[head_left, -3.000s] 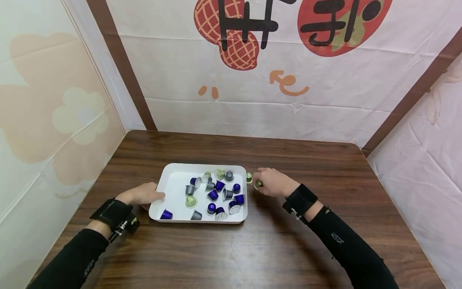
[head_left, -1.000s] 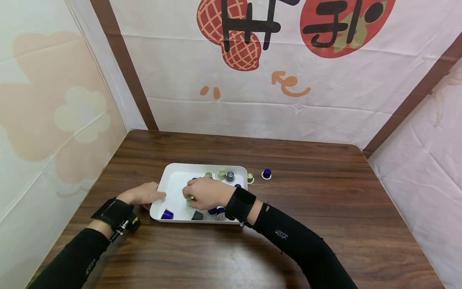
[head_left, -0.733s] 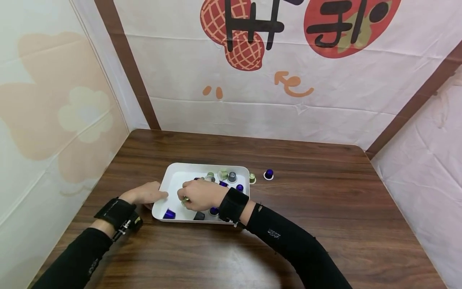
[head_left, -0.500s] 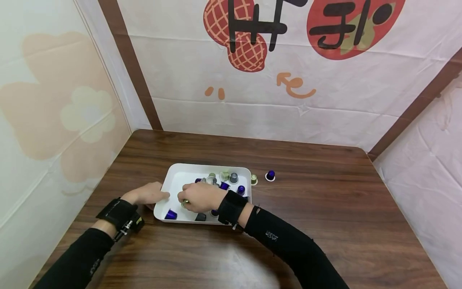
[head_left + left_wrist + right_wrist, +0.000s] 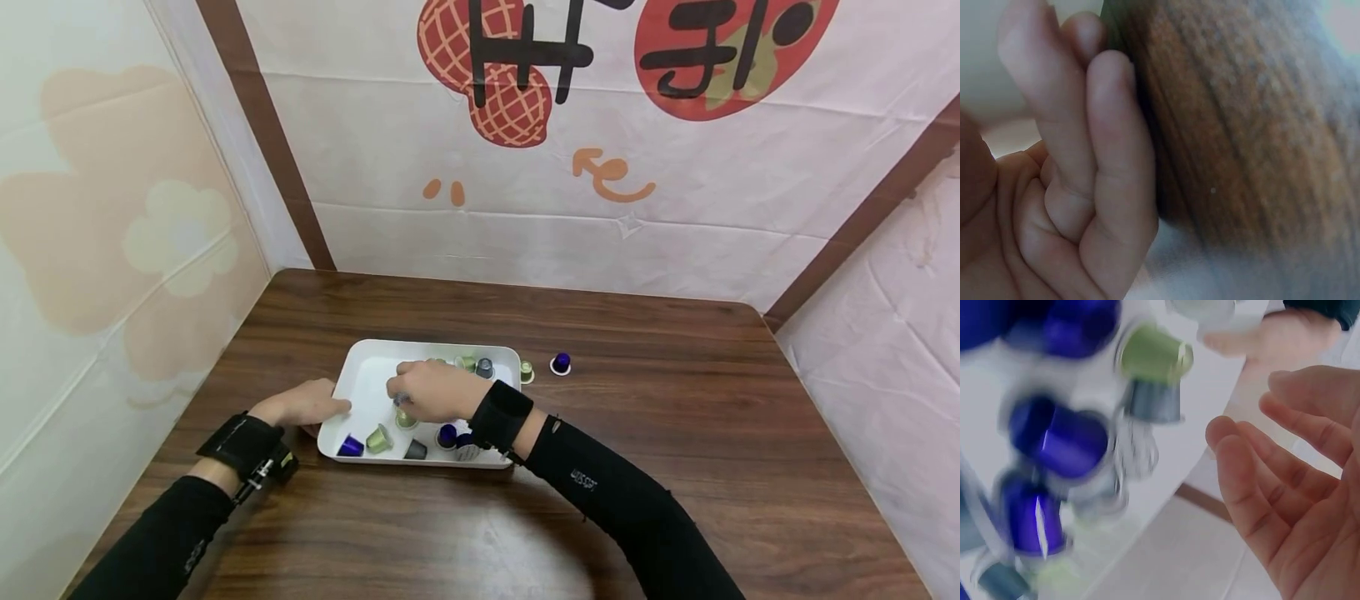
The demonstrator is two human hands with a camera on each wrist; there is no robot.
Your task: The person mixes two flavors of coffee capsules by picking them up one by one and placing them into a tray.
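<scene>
My left hand (image 5: 303, 402) grips the left rim of a white tray (image 5: 363, 375), thumb on top; its other fingers (image 5: 1119, 137) show from below in the left wrist view. Over the tray, my right hand (image 5: 438, 390) has its fingers spread and bare in the right wrist view. Just below its fingertips in the head view is a grey coffee capsule (image 5: 402, 401), beside a standing green capsule (image 5: 406, 419). Nearer the front lies another green capsule (image 5: 378, 439), between a blue capsule (image 5: 350, 446) and a dark grey capsule (image 5: 416, 450). The right hand hides several capsules.
Right of the tray, a green capsule (image 5: 527, 372) and a blue capsule (image 5: 560, 364) stand on the wooden table (image 5: 645, 433). A printed cloth (image 5: 525, 242) hangs behind the table.
My right hand came from the table at the right into the tray with a green capsule, released it at the front left, then drew slightly back and right. The left hand stays on the rim.
</scene>
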